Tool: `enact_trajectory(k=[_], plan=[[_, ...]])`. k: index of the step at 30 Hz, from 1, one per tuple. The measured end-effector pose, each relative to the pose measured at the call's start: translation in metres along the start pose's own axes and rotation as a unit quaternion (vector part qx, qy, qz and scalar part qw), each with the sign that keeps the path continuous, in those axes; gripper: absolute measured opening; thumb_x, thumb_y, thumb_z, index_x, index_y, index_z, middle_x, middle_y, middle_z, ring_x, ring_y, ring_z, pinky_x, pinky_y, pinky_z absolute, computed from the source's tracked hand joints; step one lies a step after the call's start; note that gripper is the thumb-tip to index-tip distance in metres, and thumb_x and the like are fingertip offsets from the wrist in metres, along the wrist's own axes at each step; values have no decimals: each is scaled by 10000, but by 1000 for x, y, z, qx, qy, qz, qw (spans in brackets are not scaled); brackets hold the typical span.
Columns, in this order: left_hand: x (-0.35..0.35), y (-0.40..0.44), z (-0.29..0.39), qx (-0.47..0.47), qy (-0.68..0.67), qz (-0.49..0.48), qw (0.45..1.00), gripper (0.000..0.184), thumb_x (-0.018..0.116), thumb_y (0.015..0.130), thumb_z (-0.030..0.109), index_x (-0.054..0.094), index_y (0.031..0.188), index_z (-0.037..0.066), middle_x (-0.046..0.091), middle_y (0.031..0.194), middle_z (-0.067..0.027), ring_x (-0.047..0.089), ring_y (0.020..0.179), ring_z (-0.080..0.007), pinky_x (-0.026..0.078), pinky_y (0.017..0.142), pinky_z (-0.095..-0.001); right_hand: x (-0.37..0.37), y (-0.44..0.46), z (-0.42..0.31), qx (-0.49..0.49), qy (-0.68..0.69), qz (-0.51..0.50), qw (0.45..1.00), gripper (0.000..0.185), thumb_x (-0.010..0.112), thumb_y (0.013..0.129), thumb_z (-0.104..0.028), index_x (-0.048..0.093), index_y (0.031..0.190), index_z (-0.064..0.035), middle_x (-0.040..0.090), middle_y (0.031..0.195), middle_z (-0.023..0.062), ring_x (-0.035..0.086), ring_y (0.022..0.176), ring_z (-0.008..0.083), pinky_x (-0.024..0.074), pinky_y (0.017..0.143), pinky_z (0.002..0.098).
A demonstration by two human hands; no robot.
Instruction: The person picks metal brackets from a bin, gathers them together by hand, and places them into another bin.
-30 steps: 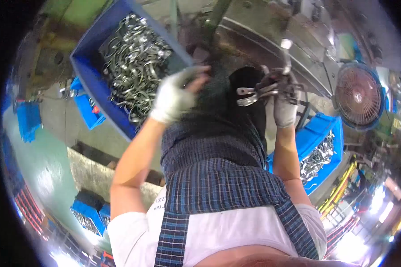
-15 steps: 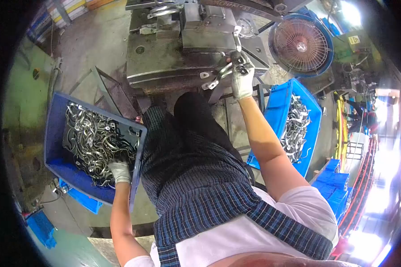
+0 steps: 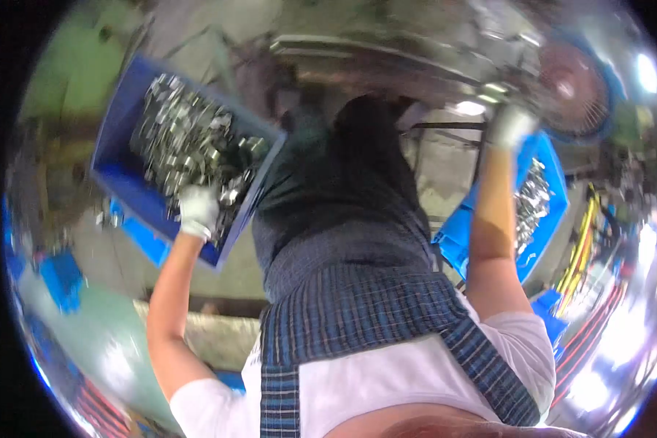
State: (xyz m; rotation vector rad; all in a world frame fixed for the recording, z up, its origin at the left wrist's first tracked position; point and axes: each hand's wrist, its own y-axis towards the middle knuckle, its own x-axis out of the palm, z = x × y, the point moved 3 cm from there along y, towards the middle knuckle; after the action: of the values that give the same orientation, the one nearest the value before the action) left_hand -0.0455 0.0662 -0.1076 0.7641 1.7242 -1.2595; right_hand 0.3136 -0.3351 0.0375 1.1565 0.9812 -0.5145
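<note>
My left hand (image 3: 198,210), in a pale work glove, is at the near part of a dark blue bin (image 3: 115,150). It touches or hovers over a heap of bent metal brackets (image 3: 186,135); its fingers are smeared by motion. Out to the right, my gloved right hand (image 3: 513,125) is raised above the far end of a bright blue crate (image 3: 456,241). Several shiny bent brackets (image 3: 495,93) stick out beyond its closed fingers, strongly blurred. More metal brackets (image 3: 531,208) lie in that crate, partly hidden by my right forearm.
Ahead of my legs runs the blurred edge of a metal machine bed (image 3: 372,62). A round caged fan (image 3: 573,87) stands at the upper right. Yellow strips (image 3: 580,244) lie beyond the crate, and a blue object (image 3: 62,281) sits at the lower left.
The view has shifted and blurred. My right hand has moved away from the machine bed, rightward toward the blue crate, with the brackets. My left hand has lifted somewhat off the heap.
</note>
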Motion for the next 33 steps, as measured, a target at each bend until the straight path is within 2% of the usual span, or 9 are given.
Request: enact_trajectory(k=[1, 3, 7, 8, 12, 18, 20, 26, 33], plan=[[-31, -10, -3, -62, -53, 20, 996, 245, 496, 719, 159, 588, 945, 137, 589, 757, -169, 568, 688, -323, 451, 649, -407, -10, -2, 16, -75, -106, 30, 991, 194, 466, 727, -73, 639, 815, -76, 616, 817, 91, 579, 677, 195, 464, 617, 377], [-54, -21, -30, -172, -165, 36, 970, 316, 539, 693, 125, 549, 1007, 94, 598, 808, -181, 578, 721, -326, 462, 669, -393, -42, -11, 57, 213, 480, 89, 846, 291, 510, 771, -81, 565, 1056, -64, 573, 1058, 47, 572, 852, 128, 440, 770, 231], [10, -15, -91, -265, -678, 127, 673, 436, 512, 717, -77, 423, 1143, -60, 593, 885, -133, 582, 746, -203, 484, 636, -318, -85, -71, 156, 376, 39, -119, 918, 281, 511, 817, -227, 553, 1043, -66, 602, 920, 137, 590, 699, 148, 460, 556, 245], [-7, -23, -77, -321, -809, 99, 483, 338, 487, 747, -47, 454, 1083, -44, 582, 851, -133, 583, 715, -227, 497, 629, -333, -89, -90, 163, 321, -70, -106, 939, 369, 534, 764, -347, 587, 994, -63, 606, 898, 172, 594, 838, 277, 450, 683, 343], [29, -22, -76, -276, -935, 29, 223, 101, 498, 765, 45, 504, 864, 27, 569, 728, -79, 574, 673, -225, 490, 660, -363, -91, -129, 163, 194, -213, -408, 867, 477, 568, 752, -311, 458, 1159, -88, 572, 985, 193, 564, 895, 325, 446, 712, 393], [25, -9, -35, -126, -972, 71, 185, 226, 569, 739, 77, 538, 959, 31, 579, 888, -65, 541, 840, -194, 439, 809, -321, -110, -45, -68, 126, 464, -267, 835, 307, 485, 831, -155, 507, 1095, 0, 568, 889, 74, 554, 792, 213, 439, 693, 316], [15, -4, -17, -106, -987, 86, 82, 223, 555, 761, 73, 537, 981, 37, 575, 927, -46, 527, 891, -158, 426, 843, -273, -162, -40, -148, -191, 469, -167, 846, 274, 497, 829, -163, 530, 1045, 2, 570, 863, 73, 553, 754, 214, 435, 687, 322], [-12, 6, 25, -123, -983, 111, -78, 199, 540, 788, 165, 557, 941, 40, 578, 934, -129, 508, 910, -238, 415, 791, -354, -241, -23, -214, -349, 592, -29, 726, 155, 591, 639, -251, 577, 690, -106, 529, 603, 37, 536, 558, 196, 450, 526, 315], [-40, 3, 28, -119, -982, 108, 99, 257, 584, 751, 196, 543, 954, 44, 581, 943, -87, 531, 867, -230, 392, 842, -368, -249, -26, -204, -320, 624, -134, 700, 80, 614, 675, -222, 594, 677, -145, 547, 616, -21, 525, 541, 122, 420, 508, 290]])
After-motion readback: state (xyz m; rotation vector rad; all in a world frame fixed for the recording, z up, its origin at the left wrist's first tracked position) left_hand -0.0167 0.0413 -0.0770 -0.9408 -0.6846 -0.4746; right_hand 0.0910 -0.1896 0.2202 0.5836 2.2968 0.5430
